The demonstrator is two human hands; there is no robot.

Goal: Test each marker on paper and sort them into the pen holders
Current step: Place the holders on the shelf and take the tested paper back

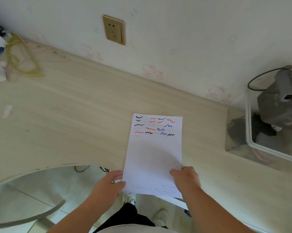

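1. On the desk (74, 115), near its front edge, lies one sheaf of white paper (154, 153); a second edge peeks out along its top-left side, so it holds at least two sheets, though the exact count cannot be told.
2. Two hands hold it, one at each lower side.
3. At the lower-left corner the left hand (110, 184) pinches the sheet, thumb on top and fingers hidden beneath.
4. At the lower-right edge the right hand (186, 179) grips the sheet, thumb lying on the top face and the remaining fingers curled down over the edge.
5. Only the sheaf's far part lies on the desk; its near end juts past the desk's front edge, over the floor.
6. Across the top of the page run roughly five rows of short squiggles in three inks: black, red and blue.
7. Some marks are faint grey, barely showing.
8. Below them the middle of the page is blank, with a soft shadow across it.
9. Near the bottom edge sits one more row of pale wavy lines.
10. One gold socket (114, 29) sits on the wall above the desk.
11. One clear box (249, 138) stands at the right, with dark things inside.
12. Yellow cord (19, 59) lies in a loose tangle at the far left.
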